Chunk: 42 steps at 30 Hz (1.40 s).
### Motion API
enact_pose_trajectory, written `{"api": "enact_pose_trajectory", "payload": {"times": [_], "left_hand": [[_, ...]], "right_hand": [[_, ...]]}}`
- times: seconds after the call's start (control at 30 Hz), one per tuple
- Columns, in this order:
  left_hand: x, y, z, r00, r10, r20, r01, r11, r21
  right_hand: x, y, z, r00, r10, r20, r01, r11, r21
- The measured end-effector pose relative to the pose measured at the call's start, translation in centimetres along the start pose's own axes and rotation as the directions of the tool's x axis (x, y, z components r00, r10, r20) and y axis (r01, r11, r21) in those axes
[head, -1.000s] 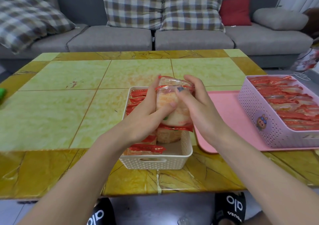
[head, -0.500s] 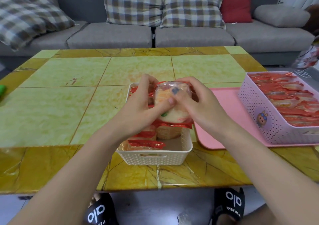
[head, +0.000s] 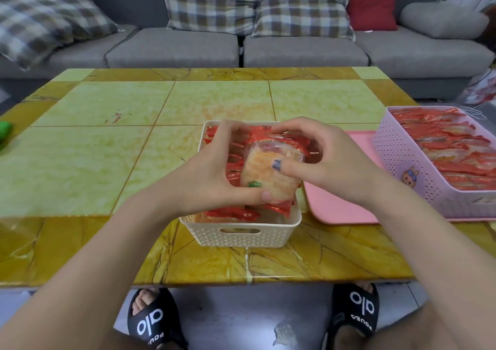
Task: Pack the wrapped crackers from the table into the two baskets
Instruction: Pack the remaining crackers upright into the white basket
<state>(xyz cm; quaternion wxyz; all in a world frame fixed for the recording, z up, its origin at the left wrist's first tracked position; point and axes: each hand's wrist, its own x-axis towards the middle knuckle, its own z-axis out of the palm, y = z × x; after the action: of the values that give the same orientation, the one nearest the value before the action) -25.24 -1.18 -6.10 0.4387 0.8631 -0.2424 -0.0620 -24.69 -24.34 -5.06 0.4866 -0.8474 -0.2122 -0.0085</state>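
Over the cream basket (head: 239, 235), near the table's (head: 80, 161) front edge, both hands close on one wrapped cracker (head: 268, 172); the left hand (head: 212, 177) cups its left side with the thumb under its near end, and the right hand (head: 330, 159) pinches its right side with the thumb on top; the pack sits low among the red-wrapped packs that already fill most of this basket; to the right of the cream basket, on a pink tray (head: 335, 204), the pink basket (head: 418, 177) looks full; no loose packs show on the tabletop, so packing seems nearly done.
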Motion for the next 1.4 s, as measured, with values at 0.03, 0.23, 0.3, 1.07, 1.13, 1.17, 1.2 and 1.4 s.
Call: {"api": "enact_pose_trajectory", "payload": {"times": [0.03,0.23,0.3,1.07,1.13,1.17,1.2,1.4], "left_hand": [[-0.3,-0.4,-0.1,1.0,-0.008,0.018,0.007,0.998,0.067],[-1.3,-2.5,-0.4,0.987,-0.124,0.098,0.059,0.865,0.499],[-1.6,-3.0,-1.1,0.982,-0.15,0.112,0.07,0.85,0.522],[-1.1,-2.9,-0.6,0.983,-0.024,0.183,-0.069,0.873,0.482],[-1.0,-3.0,-0.5,0.983,-0.036,0.181,-0.06,0.863,0.501],[-0.9,-3.1,-0.4,0.983,-0.045,0.18,-0.053,0.86,0.507],[-0.9,-3.2,-0.3,0.983,-0.053,0.178,-0.044,0.864,0.501],[-0.9,-3.3,-0.6,0.992,-0.018,0.123,-0.037,0.904,0.426]], "right_hand": [[-0.1,-0.1,0.1,1.0,-0.011,-0.026,0.011,1.0,-0.001],[-0.8,-0.7,1.3,0.996,-0.064,0.056,0.074,0.977,-0.2],[-1.0,-0.9,1.5,0.993,-0.076,0.091,0.096,0.963,-0.25],[-1.4,-1.2,1.5,0.942,0.043,0.333,0.109,0.899,-0.425],[-1.3,-0.9,2.1,0.933,0.071,0.354,0.105,0.884,-0.456],[-1.3,-0.7,2.5,0.922,0.101,0.374,0.1,0.87,-0.483],[-1.4,-0.5,2.8,0.91,0.133,0.392,0.096,0.854,-0.512],[-3.0,-1.9,3.8,0.965,0.028,0.26,0.129,0.813,-0.567]]}}
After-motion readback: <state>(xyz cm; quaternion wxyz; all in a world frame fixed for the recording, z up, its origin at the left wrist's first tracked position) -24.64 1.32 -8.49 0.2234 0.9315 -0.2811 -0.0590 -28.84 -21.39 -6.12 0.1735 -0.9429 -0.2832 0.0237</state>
